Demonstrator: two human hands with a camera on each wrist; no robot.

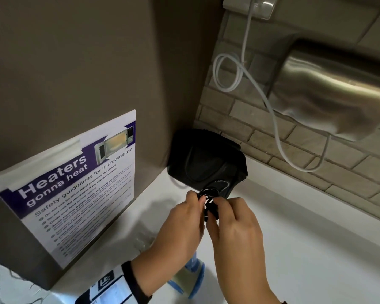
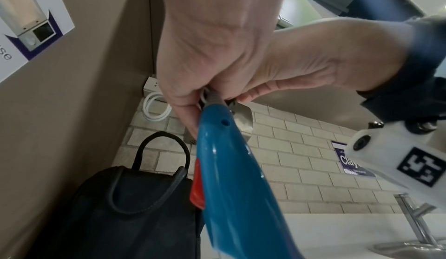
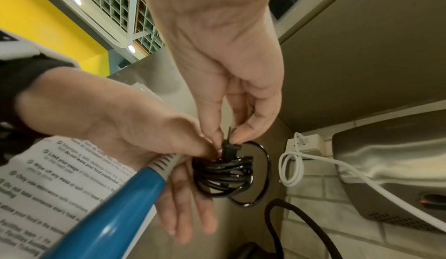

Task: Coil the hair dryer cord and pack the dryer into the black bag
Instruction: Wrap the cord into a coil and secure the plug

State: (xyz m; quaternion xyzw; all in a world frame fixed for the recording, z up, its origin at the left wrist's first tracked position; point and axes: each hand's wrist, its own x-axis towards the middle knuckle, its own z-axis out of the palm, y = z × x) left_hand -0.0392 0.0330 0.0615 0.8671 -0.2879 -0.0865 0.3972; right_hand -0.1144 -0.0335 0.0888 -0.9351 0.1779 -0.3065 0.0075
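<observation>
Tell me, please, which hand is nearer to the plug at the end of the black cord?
Right. The right hand pinches the plug between its fingertips, above the coiled cord. The left hand grips the coil and the dryer handle end just beside the plug.

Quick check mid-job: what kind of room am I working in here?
Probably a shared workplace or campus kitchenette: a microwave safety poster taped to a cabinet, a white counter against a tiled wall, and a steel wall-mounted appliance.
</observation>
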